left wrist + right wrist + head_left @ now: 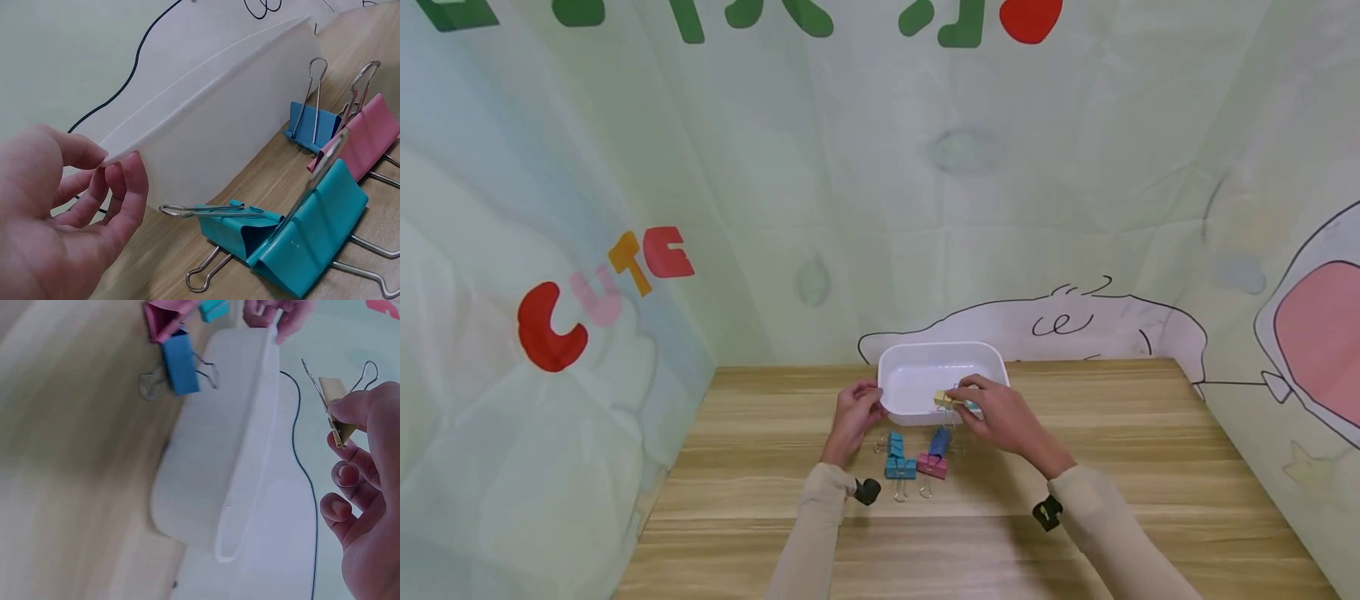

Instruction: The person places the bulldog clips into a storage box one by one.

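Note:
My left hand (853, 417) pinches the left rim of a white plastic tray (206, 112) between thumb and fingers. Over the tray's front right part, my right hand (1000, 414) holds a yellow binder clip (337, 415) between thumb and forefinger, its wire handles spread apart. A bit of light blue (972, 406) shows beneath that hand, mostly hidden by it. In front of the tray, two teal binder clips (319, 231) touch each other on the table. Beside them lie a pink binder clip (932, 466) and a blue binder clip (940, 442).
The wooden table (760, 517) carries everything and ends at a printed cloth backdrop (880, 208) just behind the tray. Cloth also stands along the left and right sides. A black wrist strap piece (867, 492) sits at the left sleeve.

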`<state>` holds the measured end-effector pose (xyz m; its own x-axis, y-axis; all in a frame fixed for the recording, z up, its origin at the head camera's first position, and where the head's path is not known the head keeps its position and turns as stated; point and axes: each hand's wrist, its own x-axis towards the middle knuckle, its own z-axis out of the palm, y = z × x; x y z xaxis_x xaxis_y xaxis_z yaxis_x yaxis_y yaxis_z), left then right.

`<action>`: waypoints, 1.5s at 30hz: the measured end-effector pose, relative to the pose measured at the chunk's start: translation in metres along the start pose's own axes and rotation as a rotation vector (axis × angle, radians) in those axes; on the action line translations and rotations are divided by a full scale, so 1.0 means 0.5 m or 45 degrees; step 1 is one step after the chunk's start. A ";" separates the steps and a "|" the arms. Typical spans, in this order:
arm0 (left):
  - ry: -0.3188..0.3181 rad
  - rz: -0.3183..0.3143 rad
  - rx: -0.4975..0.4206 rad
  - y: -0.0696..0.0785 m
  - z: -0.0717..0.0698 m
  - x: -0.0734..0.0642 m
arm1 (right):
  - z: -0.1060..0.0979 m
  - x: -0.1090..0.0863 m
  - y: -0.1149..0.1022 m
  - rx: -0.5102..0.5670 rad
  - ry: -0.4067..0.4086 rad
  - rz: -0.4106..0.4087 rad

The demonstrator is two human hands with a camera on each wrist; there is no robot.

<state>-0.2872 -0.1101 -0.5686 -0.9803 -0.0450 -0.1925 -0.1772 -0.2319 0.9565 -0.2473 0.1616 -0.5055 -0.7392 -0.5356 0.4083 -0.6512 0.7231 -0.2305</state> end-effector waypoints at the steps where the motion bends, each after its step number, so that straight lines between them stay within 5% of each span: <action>1: 0.000 0.001 0.002 0.001 0.000 0.000 | -0.003 0.008 0.000 -0.006 -0.008 0.002; 17: -0.007 -0.009 0.004 0.005 0.000 0.001 | -0.040 0.096 -0.010 0.046 -0.044 0.054; 39: -0.001 -0.008 0.014 -0.001 -0.002 0.000 | -0.035 0.125 -0.016 0.062 0.049 0.073; 45: -0.001 0.002 -0.010 -0.001 -0.004 -0.001 | -0.028 0.123 -0.017 0.088 -0.036 0.129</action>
<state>-0.2865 -0.1118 -0.5692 -0.9805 -0.0445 -0.1912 -0.1753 -0.2395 0.9549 -0.2849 0.1284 -0.4661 -0.8059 -0.4738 0.3550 -0.5823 0.7428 -0.3304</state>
